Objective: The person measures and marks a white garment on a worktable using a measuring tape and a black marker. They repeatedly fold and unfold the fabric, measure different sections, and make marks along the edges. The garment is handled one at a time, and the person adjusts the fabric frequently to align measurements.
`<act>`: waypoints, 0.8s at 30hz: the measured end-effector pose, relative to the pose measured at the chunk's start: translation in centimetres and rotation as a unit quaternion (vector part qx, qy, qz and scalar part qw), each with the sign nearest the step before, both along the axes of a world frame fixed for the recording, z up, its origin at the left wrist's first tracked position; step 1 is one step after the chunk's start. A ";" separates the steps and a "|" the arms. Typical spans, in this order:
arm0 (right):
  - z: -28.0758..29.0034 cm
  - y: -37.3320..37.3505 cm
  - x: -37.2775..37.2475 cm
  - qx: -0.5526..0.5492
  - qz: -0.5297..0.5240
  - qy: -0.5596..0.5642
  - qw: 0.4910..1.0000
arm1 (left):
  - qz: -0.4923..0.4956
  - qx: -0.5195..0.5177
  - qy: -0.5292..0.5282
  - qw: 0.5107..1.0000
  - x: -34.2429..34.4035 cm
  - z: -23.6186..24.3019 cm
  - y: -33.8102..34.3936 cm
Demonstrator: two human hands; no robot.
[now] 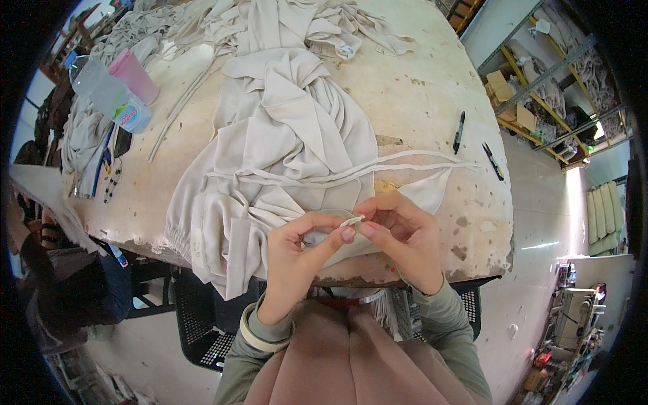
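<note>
My left hand and my right hand meet close together over the near edge of the table. Between thumb and fingers, each pinches a small piece of cream fabric, which looks like the end of a strip or an edge of cloth. Just beyond them a cream garment lies bunched, with an elastic gathered edge at its left. Two long thin fabric ties run across it toward the right. Whether the pinched piece is joined to the garment is hidden by my fingers.
On the worn table lie two black pens at the right. A water bottle and a pink cup stand at the left, beside narrow fabric strips. More cream cloth is heaped at the far side.
</note>
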State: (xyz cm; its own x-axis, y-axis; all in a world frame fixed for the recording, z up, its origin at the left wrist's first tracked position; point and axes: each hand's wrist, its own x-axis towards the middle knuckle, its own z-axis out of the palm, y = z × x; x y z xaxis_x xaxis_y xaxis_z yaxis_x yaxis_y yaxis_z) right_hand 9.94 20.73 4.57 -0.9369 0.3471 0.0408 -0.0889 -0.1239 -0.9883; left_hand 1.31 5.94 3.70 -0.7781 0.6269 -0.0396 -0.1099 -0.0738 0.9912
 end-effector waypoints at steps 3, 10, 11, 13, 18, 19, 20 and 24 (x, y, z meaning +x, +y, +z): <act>-0.2 -0.1 -0.1 -0.011 0.001 -0.025 1.000 | -0.016 0.016 -0.045 0.999 -0.1 -0.2 0.0; -0.8 -0.7 -0.5 0.027 -0.028 0.027 0.999 | 0.137 -0.042 0.248 0.958 0.6 -0.9 0.5; -0.8 -0.8 -0.4 0.046 -0.034 0.021 0.998 | 0.173 -0.052 0.327 0.928 0.7 -1.0 0.5; -0.8 -0.9 -0.2 -0.004 -0.021 0.009 1.000 | 0.232 -0.080 0.500 0.830 0.7 -1.2 0.4; -0.8 -1.3 0.2 -0.028 0.009 0.021 0.999 | 0.231 -0.149 0.621 0.734 0.8 -1.3 -0.1; -0.8 -1.3 0.3 -0.026 0.007 0.025 0.999 | 0.229 -0.159 0.633 0.722 0.9 -1.3 -0.1; -0.8 -1.4 0.2 -0.024 0.004 0.029 0.999 | 0.231 -0.158 0.634 0.721 1.0 -1.3 -0.1; -1.1 -1.5 0.2 -0.041 -0.017 -0.005 0.999 | 0.233 -0.150 0.638 0.719 1.1 -1.5 0.1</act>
State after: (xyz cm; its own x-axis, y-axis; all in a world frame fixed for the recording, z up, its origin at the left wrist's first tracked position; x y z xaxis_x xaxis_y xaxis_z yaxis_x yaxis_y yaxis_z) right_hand 10.11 19.19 3.46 -0.9245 0.3811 0.0010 -0.0844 -0.2022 -0.9757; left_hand 2.39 6.02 2.22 -0.4245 0.3991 0.8127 0.8695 0.4299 0.2431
